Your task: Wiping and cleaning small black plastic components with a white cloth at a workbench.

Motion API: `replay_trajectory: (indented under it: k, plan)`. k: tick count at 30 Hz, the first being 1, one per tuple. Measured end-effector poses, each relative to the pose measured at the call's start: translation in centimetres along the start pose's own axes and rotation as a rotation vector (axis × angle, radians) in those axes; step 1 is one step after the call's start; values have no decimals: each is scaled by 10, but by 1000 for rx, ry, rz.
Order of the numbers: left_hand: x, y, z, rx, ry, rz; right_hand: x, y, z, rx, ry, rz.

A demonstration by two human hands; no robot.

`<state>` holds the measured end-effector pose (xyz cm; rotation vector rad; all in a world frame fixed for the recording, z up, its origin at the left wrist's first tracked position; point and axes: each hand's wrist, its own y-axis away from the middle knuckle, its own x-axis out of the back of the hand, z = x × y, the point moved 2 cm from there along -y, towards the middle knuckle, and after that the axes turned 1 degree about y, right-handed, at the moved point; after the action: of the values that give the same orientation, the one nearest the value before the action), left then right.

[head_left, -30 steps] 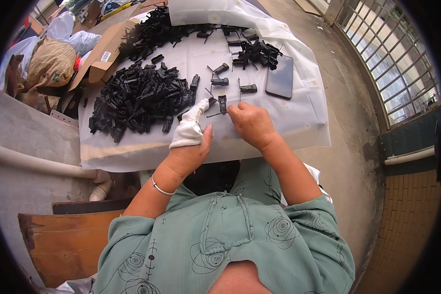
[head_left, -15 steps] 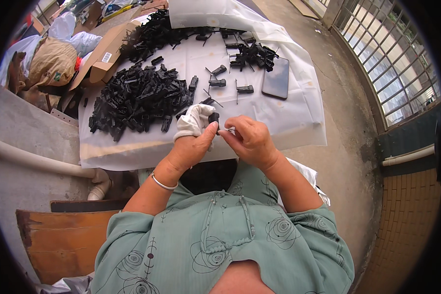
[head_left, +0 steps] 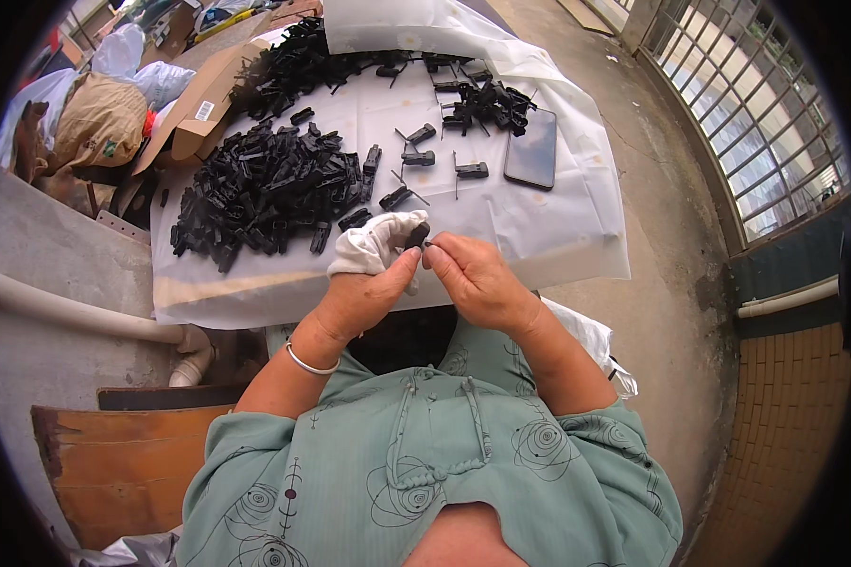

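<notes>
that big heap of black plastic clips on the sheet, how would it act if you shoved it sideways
The heap of black clips is loose, separate pieces, so it would probably spread rather than slide whole. Pieces look small and likely light. The thin white sheet underneath may wrinkle or drag along.

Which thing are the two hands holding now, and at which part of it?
A small black plastic piece, pinched between the left hand and right hand. Which part is gripped cannot be told.

floor: bare concrete (head_left: 671, 236) | right: barred window grille (head_left: 766, 104) | light: daylight
</notes>
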<state>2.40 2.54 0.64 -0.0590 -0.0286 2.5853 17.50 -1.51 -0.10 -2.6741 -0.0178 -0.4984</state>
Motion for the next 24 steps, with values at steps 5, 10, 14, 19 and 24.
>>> replay_trajectory:
  k: [5, 10, 14, 19, 24]
  plan:
    - [-4, 3, -3, -162, -200, 60, -3, -2, 1, -191, -62, -169]
    - [-7, 2, -3, -418, -591, 88, -20, 2, 26, -289, -387, -68]
    - [-7, 1, -10, -404, -742, 133, -29, 0, 33, -341, -441, -51]
    - [-5, 2, -21, -358, -591, 175, -25, -5, 28, -315, -173, -131]
    - [-6, 3, -21, -371, -534, 169, -27, -4, 33, -315, -315, -117]
